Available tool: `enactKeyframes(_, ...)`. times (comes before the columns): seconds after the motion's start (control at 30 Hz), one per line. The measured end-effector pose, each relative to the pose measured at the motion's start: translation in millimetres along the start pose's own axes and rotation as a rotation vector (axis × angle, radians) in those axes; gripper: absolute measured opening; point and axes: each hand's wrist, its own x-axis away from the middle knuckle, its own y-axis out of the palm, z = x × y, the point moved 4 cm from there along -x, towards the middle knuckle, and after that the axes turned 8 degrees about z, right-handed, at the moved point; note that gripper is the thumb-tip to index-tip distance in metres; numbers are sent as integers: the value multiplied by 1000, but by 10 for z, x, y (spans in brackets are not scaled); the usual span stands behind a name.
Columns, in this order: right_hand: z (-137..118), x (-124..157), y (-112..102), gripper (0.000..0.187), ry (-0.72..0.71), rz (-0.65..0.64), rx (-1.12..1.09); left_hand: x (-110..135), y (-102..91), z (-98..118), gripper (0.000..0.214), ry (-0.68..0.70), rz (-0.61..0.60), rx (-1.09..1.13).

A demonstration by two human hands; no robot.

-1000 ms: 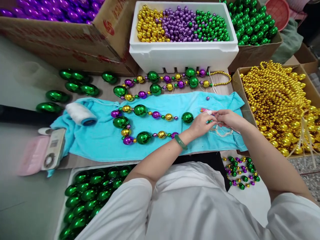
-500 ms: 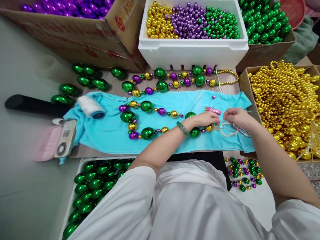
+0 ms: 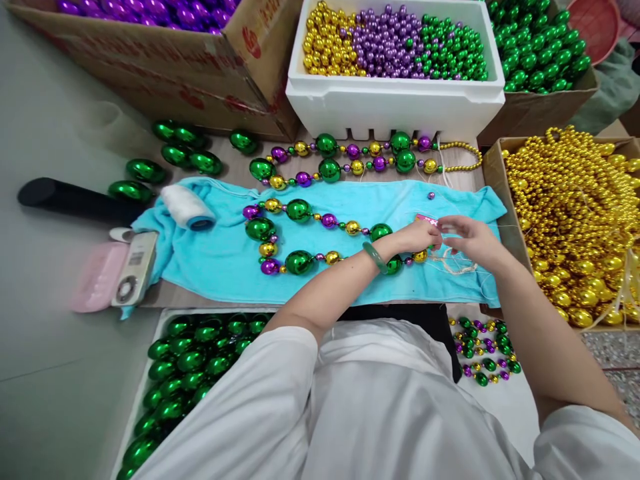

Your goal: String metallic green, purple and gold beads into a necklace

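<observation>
A bead strand (image 3: pixel 300 230) of green, purple and gold beads lies looped on a turquoise towel (image 3: pixel 210 257). My left hand (image 3: pixel 420 237), with a green bangle on its wrist, is pinched closed at the strand's right end, by a gold bead. Just right of it, my right hand (image 3: pixel 470 240) is closed on thin white string (image 3: pixel 457 265), which trails in loops onto the towel. A pink item (image 3: pixel 425 219) lies on the towel right behind my left hand. A spool of white thread (image 3: pixel 187 207) rests on the towel's left end.
A finished strand (image 3: pixel 350 157) lies behind the towel. A white foam box (image 3: pixel 395 100) holds small gold, purple and green beads. Cardboard boxes hold purple balls (image 3: pixel 150 10), green balls (image 3: pixel 540 40) and gold bead strings (image 3: pixel 570 213). Green ovals fill a tray (image 3: pixel 190 367).
My left hand slid down and right along the strand to its gold end bead. The right hand drew apart from it, then came back close. The view shifted slightly.
</observation>
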Motion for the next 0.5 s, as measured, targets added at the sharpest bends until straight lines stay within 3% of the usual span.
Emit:
enactKeyframes(0.07,29,0,127,49,104,-92,-138,3,-15,1,22,4,9,-4)
enactKeyframes(0.17,83,-32,156,43,194,-58,-99,6,-54,-12,25,-11,0,13)
enactKeyframes(0.3,61,-87,97,33,124,31,116,-10,-65,-17,23,-2,-71,-43)
enactKeyframes(0.4,42,-106,89,23,75,17,316,14,-112,20,26,27,-111,-164)
enactKeyframes(0.5,56,-99,69,13,59,-10,410,143,-401,73,26,94,38,-261)
